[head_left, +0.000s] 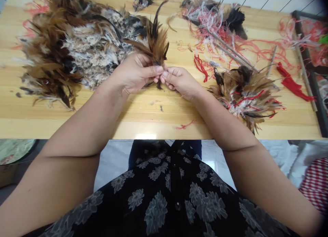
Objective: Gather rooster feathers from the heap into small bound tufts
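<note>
Head view: both hands are together over the near part of a pale wooden table (143,124). The left hand (140,73) is closed around the lower part of a small feather bunch (158,47), its thumb pressed across the base; the brown and black feathers fan upward above the fingers — one long dark feather rises higher than the rest. The right hand (180,81) is curled, thumb and forefinger pinched close together just beside the left thumb tip. Whether it grips the stems or something finer I cannot tell.

Beside the left hand spreads a large feather pile (89,55), brown around a pale, downy middle. Near the right forearm lies another feather cluster (246,93), crossed by red strands. Farther right is a bundle of red yarn (294,83), near a dark frame (313,83) at the table's side. Beyond the hands, thin sticks (230,50) lie at a slant by tangled pink and white strings (205,20) — more dark feathers are mixed in there. A small pink thread scrap (185,125) lies near the front edge.
</note>
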Motion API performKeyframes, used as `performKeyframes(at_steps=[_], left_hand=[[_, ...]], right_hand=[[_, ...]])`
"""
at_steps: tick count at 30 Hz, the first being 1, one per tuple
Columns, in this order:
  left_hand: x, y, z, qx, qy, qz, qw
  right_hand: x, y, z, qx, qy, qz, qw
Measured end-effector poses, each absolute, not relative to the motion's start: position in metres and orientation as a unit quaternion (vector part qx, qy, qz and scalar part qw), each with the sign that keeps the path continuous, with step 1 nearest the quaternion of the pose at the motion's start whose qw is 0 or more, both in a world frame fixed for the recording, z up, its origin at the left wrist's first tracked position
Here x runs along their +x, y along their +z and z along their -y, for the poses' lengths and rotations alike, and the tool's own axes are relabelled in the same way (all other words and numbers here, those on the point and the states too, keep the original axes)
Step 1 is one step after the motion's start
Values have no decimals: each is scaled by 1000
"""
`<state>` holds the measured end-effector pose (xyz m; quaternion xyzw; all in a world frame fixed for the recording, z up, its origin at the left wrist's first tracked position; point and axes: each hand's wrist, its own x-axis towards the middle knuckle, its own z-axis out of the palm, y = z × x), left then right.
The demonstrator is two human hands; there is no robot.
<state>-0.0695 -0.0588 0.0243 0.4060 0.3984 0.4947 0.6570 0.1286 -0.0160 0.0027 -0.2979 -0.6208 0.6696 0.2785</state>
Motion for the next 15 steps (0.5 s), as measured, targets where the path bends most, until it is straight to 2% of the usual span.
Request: performKeyframes(at_steps=[8, 15], left_hand=[[-77, 45, 52, 330, 533, -428, 651], [-70, 32, 52, 250, 542, -409, 690]], right_hand=[[136, -7, 8, -300, 651, 615, 327], [131, 3, 14, -328, 614, 628, 349]])
